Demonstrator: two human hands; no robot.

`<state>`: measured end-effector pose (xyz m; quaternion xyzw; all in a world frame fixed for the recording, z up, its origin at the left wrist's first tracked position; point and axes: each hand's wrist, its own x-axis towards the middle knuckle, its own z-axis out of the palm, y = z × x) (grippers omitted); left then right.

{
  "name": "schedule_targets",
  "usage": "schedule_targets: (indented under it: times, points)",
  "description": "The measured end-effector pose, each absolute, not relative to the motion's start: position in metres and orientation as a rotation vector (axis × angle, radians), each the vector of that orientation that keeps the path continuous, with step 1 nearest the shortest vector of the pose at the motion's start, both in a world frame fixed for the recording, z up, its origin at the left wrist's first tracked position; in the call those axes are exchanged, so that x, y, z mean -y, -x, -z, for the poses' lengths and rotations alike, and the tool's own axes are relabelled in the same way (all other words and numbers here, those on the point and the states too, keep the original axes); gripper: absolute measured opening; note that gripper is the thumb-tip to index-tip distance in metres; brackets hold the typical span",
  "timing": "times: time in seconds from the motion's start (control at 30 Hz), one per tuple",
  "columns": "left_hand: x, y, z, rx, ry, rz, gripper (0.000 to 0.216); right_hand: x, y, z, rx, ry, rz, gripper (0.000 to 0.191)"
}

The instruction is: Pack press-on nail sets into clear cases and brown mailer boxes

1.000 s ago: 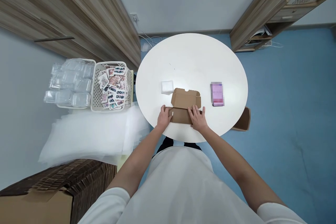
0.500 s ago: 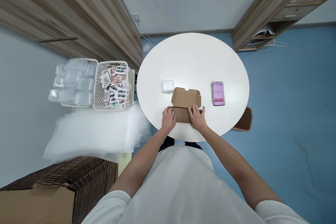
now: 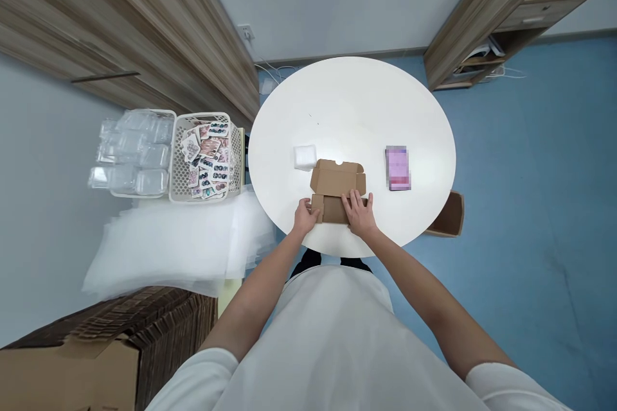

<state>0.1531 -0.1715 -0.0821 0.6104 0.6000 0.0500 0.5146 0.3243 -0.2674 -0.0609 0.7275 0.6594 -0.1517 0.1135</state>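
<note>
A brown cardboard box [image 3: 335,209] lies unfolded near the table's front edge, its lid [image 3: 338,177] laid back flat with small side flaps. My left hand [image 3: 304,216] pinches the box's left end, thumb on a flap that is folded inward over the base. My right hand [image 3: 360,213] rests on the right end with its fingers spread across the base and side flap, partly hiding them. Just behind the lid's left corner sits a small white folded packet [image 3: 305,157]. Right of the box is a pink-purple stack [image 3: 398,168], its top blurred.
These stand on a white oval table [image 3: 357,103]. At left are a basket of nail-tip cards [image 3: 207,157], a basket of clear plastic cases [image 3: 137,151], white translucent sheets [image 3: 178,244] and stacked flat cardboard [image 3: 164,340]. An open carton [image 3: 448,215] stands below the table's right edge.
My left hand has shifted slightly outward, and the left end flap now lies folded over the base. My right hand stays on the right end. The view has moved slightly.
</note>
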Motion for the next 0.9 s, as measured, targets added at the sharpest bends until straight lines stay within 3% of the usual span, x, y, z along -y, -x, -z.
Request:
schedule_targets:
  times: [0.2,0.63,0.8,0.9]
  points:
    - [0.160,-0.151,0.086,-1.474,-1.370,-0.092,0.032,0.268,-0.324,0.062,-1.926,-2.094,0.401,0.093]
    - [0.147,-0.151,0.089,-1.445,-1.196,0.120,0.028,0.267,-0.322,0.061,-1.915,-2.129,0.497,0.093]
    - [0.148,-0.149,0.087,-1.394,-1.289,0.158,0.025,0.265,-0.325,0.062,-1.869,-2.181,0.588,0.068]
    - [0.149,-0.148,0.087,-1.372,-1.297,0.154,0.023,0.265,-0.326,0.061,-1.860,-2.156,0.587,0.075]
